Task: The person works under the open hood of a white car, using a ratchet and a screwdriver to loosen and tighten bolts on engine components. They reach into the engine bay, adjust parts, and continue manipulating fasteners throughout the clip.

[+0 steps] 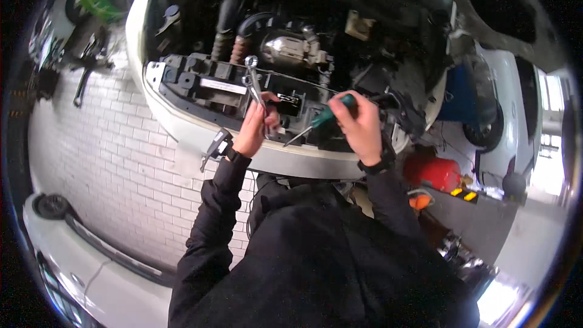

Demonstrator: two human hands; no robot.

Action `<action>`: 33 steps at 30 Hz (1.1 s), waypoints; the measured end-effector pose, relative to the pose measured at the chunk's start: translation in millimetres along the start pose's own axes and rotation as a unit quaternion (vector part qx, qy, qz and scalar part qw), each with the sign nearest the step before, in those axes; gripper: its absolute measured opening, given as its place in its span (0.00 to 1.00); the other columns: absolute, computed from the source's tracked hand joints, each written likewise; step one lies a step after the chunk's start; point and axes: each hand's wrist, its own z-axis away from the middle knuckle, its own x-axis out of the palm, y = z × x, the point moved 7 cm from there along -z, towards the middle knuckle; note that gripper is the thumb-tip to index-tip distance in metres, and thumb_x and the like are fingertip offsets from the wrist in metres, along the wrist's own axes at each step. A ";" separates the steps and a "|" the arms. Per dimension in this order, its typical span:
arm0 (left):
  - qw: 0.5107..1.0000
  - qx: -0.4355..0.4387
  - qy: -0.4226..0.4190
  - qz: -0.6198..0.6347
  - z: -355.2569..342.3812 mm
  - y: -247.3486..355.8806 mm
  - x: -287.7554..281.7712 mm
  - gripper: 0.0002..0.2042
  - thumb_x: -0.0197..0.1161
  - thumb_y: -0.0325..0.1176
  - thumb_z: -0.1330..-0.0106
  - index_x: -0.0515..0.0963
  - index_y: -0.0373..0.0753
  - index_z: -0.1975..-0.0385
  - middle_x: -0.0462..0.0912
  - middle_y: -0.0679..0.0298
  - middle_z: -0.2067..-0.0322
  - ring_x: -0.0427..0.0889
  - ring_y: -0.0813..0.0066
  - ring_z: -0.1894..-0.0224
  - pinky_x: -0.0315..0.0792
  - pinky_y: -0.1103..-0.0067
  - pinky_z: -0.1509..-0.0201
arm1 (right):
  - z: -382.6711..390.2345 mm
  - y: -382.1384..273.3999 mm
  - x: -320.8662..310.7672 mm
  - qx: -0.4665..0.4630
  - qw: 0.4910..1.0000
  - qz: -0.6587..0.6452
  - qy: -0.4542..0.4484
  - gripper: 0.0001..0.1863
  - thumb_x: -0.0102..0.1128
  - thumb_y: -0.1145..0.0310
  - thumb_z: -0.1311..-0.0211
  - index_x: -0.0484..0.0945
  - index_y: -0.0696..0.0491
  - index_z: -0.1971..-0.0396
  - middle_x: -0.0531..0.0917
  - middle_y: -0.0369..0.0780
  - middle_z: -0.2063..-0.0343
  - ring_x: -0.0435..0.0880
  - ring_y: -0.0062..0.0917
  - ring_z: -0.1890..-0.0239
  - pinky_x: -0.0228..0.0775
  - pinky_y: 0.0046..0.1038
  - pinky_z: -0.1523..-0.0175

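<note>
Pale brick-patterned floor (136,136) spreads along the left of my view, with a white car (121,282) at the lower left and a red rounded container (432,173) on the right. Ahead of me lies an open engine bay (182,94), crowded with dark hoses (228,15) and a shiny metal housing (285,45), bordered nearest me by a pale front bumper (303,164). Over that front edge, I see the left hand (252,130) closed around the steel wrenches (253,85), their ring ends pointing up toward the engine; blur hides exactly how each finger sits. To its right, the right hand (363,127) grips the green handle of a screwdriver (333,113), thumb and fingers wrapped on it, the shaft slanting down and leftward. I cannot tell whether its tip touches anything. A dark strap (378,165) rings the right wrist, and a small boxy device (218,144) sits beside the left one.
</note>
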 end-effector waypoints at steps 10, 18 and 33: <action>0.960 -0.183 -0.174 -0.121 16.9 -47.2 67.5 0.11 0.58 0.29 0.24 0.69 0.39 0.46 0.74 0.67 0.65 0.76 0.76 0.64 0.75 0.73 0.56 | 19.5 -38.0 37.9 -0.052 0.996 -0.059 -0.043 0.15 0.67 0.60 0.29 0.83 0.58 0.59 0.84 0.35 0.78 0.77 0.10 0.79 0.64 0.17 0.75; 0.940 -0.253 -0.181 -0.140 38.5 -39.8 70.6 0.06 0.53 0.31 0.20 0.69 0.38 0.50 0.73 0.66 0.67 0.74 0.74 0.65 0.76 0.72 0.58 | 34.0 -13.3 33.5 -0.069 0.992 0.086 -0.054 0.15 0.66 0.69 0.35 0.76 0.53 0.49 0.84 0.44 0.73 0.87 0.35 0.72 0.74 0.33 0.65; 0.947 -0.160 0.074 -0.268 14.2 -11.0 -49.5 0.18 0.55 0.44 0.20 0.71 0.40 0.72 0.71 0.70 0.80 0.77 0.74 0.76 0.71 0.79 0.72 | 63.0 -0.3 -41.8 -0.015 0.986 -0.094 0.134 0.08 0.60 0.68 0.25 0.72 0.53 0.63 0.73 0.29 0.77 0.72 0.12 0.78 0.60 0.18 0.74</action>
